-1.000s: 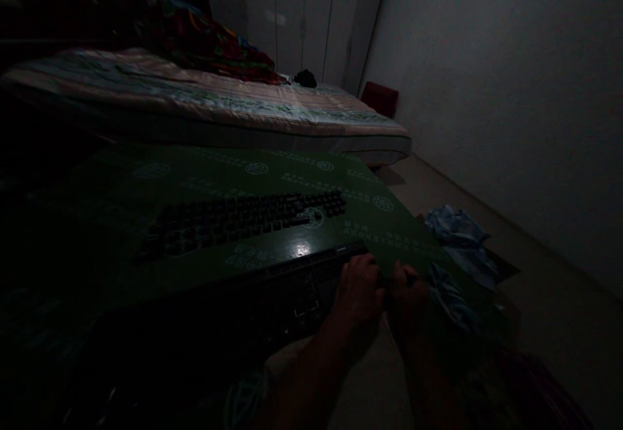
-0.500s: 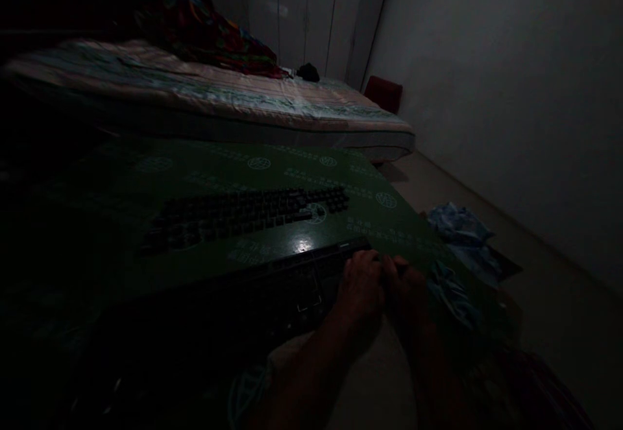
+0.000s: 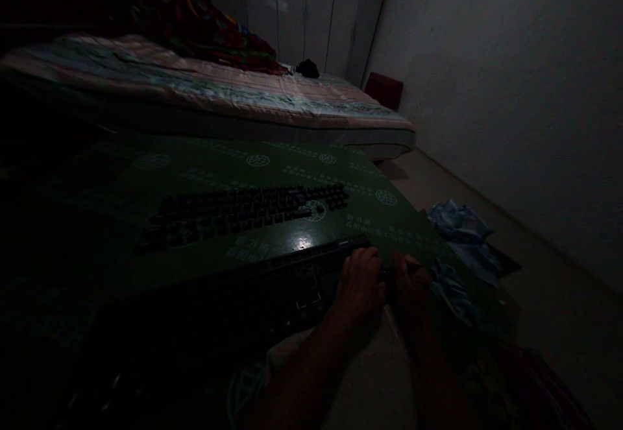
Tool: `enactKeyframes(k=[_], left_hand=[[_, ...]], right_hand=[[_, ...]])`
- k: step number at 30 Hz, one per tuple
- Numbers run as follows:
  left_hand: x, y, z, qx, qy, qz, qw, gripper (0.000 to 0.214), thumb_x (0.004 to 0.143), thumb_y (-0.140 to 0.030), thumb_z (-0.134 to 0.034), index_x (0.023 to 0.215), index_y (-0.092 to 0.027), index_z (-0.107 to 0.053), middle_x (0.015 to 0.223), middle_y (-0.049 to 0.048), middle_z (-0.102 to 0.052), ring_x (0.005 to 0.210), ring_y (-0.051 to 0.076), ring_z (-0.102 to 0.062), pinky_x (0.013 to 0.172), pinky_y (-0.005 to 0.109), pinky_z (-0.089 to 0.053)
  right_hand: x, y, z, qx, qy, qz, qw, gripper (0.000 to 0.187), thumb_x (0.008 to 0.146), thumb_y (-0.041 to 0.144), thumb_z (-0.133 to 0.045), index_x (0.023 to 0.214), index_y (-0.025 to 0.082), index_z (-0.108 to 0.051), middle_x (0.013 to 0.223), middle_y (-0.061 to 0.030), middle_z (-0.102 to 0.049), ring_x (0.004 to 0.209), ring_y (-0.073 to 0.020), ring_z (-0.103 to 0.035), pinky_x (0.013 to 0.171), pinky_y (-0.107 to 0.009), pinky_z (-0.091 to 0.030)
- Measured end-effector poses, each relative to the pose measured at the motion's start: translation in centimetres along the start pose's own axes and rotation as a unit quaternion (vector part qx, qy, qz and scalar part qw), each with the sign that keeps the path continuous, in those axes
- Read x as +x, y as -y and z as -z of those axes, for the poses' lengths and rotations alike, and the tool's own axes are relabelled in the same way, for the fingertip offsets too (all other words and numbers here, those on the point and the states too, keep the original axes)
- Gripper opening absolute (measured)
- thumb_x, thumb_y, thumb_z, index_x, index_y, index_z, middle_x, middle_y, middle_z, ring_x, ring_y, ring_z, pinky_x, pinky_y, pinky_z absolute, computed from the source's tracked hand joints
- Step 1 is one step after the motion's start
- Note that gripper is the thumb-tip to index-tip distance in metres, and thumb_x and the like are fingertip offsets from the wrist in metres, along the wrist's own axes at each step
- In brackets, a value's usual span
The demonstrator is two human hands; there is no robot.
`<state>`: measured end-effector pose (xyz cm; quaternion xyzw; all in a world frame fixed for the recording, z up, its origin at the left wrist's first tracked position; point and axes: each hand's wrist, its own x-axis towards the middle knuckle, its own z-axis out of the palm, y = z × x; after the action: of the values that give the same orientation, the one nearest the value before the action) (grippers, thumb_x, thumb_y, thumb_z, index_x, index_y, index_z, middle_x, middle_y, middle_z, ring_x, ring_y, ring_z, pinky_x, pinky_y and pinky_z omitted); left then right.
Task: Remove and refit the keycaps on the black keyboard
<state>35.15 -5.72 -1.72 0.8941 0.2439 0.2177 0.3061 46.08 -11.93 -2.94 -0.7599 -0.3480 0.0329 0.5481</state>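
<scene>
In dim light a black keyboard (image 3: 214, 307) lies across the near side of the green table (image 3: 292, 151). My left hand (image 3: 361, 281) rests over its right end, fingers curled down onto it and gripping the edge area. Just to the right, my right hand (image 3: 407, 282) is closed in a pinch beside that end; whatever is between its fingers is too dark to make out. Beyond the keyboard, loose black keycaps (image 3: 233, 213) are laid out in keyboard-like rows on the tabletop.
A bed (image 3: 233, 99) with a striped sheet stands behind the table, a red patterned blanket (image 3: 209, 34) on it. Crumpled blue cloth (image 3: 457, 219) lies to the right, and another cloth (image 3: 452, 294) lies by the table's right edge. A pale wall (image 3: 511, 80) rises at right.
My right hand has shifted slightly right and down, opening a small gap from my left hand. The left hand stays on the keyboard's right end.
</scene>
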Motion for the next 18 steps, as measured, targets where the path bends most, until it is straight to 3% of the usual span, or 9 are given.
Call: enactKeyframes(k=[5,12,18], left_hand=[[-0.1,0.1,-0.1,-0.008,-0.011,-0.007,1.000,0.037,0.069,-0.015,-0.058,0.106,-0.020,-0.055,0.133,0.0070,-0.044,0.125,0.025,-0.033,0.102,0.043,-0.029],[0.1,-0.2,0.4,-0.027,-0.003,0.010,1.000,0.033,0.068,-0.014,-0.058,0.100,-0.020,-0.057,0.129,0.0072,-0.047,0.121,0.025,-0.037,0.100,0.043,-0.032],[0.2,-0.1,0.2,-0.027,-0.013,0.003,1.000,0.038,0.067,-0.012,-0.056,0.105,-0.019,-0.057,0.128,0.0085,-0.048,0.122,0.026,-0.036,0.099,0.043,-0.032]], right_hand=[[0.1,-0.1,0.2,0.016,0.032,-0.047,0.998,0.041,0.078,0.053,-0.047,0.055,0.020,-0.040,0.049,0.0070,-0.034,0.047,-0.0092,-0.035,0.044,-0.022,-0.030],[-0.5,0.2,0.3,0.037,0.024,-0.087,0.995,0.040,0.077,0.054,-0.047,0.057,0.019,-0.045,0.050,0.0054,-0.040,0.048,-0.0100,-0.038,0.045,-0.022,-0.033],[-1.0,1.0,0.9,-0.027,0.062,-0.008,0.998,0.038,0.082,0.048,-0.044,0.057,0.019,-0.046,0.050,0.0044,-0.043,0.048,-0.0103,-0.041,0.046,-0.022,-0.032]])
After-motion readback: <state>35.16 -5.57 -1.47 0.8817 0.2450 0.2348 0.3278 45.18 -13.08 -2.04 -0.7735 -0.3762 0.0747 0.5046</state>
